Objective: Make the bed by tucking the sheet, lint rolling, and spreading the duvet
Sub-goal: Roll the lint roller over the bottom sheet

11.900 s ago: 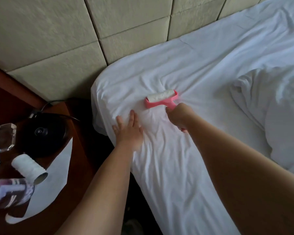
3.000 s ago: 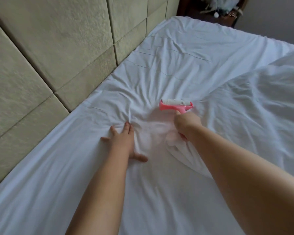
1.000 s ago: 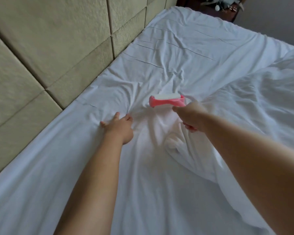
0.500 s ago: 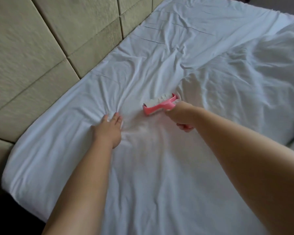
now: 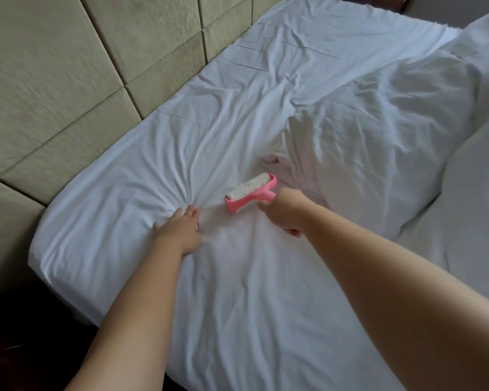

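Note:
A white sheet (image 5: 237, 292) covers the mattress, creased in folds that fan out from my left hand (image 5: 178, 230). That hand lies flat on the sheet with straight fingers, pressing it down. Just to its right, my right hand (image 5: 287, 214) grips the handle of a pink lint roller (image 5: 250, 192), whose white sticky roll lies tilted on the sheet. A crumpled white duvet (image 5: 393, 131) is bunched on the right half of the bed, its near edge close behind the roller.
A padded beige headboard (image 5: 82, 80) runs along the left and far side of the bed. The mattress corner (image 5: 40, 249) drops to a dark floor gap at the lower left. Dark furniture shows past the bed's far end.
The view has shifted back toward the bed's near corner. The roller has come nearer to me and toward my left hand, with the roll tilted more. My left hand stays pressed on the sheet.

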Motion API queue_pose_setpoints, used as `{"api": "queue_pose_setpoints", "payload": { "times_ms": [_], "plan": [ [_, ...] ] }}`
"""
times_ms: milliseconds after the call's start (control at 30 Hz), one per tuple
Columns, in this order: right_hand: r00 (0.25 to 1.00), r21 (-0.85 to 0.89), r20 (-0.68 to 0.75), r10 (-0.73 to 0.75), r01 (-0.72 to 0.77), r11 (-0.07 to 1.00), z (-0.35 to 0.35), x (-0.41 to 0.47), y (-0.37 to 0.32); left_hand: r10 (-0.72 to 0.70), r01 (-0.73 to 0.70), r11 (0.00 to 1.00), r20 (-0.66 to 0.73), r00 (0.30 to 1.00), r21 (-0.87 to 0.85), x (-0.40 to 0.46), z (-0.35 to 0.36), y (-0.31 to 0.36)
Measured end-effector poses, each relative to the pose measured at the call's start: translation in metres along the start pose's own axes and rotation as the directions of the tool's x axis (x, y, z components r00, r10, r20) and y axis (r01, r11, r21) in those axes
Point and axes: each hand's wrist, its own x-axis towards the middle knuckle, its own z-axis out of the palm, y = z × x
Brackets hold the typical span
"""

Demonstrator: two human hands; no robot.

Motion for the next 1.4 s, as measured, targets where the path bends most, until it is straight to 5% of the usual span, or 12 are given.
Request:
{"api": "queue_pose_setpoints", "payload": {
  "times_ms": [233, 500, 667, 1000, 1400],
  "plan": [
    [0.968, 0.2, 0.154, 0.2, -0.229, 0.953, 0.005, 0.0, 0.013, 0.004, -0.004, 1.0, 0.071, 0.997, 0.005, -0.007, 0.0, -0.002],
    [0.995, 0.049, 0.097, 0.035, -0.04, 0.998, -0.001, 0.007, -0.004, -0.033, 0.029, 0.999, 0.082, 0.996, 0.042, -0.001, -0.001, 0.007],
    [0.989, 0.084, 0.057, 0.138, -0.142, 0.986, 0.004, 0.045, -0.016, -0.02, 0.015, 0.999, 0.101, 0.995, 0.049, 0.025, -0.016, -0.005],
    [0.997, 0.019, 0.073, 0.014, -0.016, 1.0, -0.04, 0.114, -0.076, -0.111, 0.108, 0.993, 0.065, 0.992, 0.048, 0.096, -0.055, -0.04],
    [0.997, 0.101, 0.009, 0.073, -0.073, 0.992, -0.047, 0.185, -0.114, -0.059, 0.054, 0.997, 0.102, 0.993, 0.048, 0.152, -0.085, -0.056]
  ]
}}
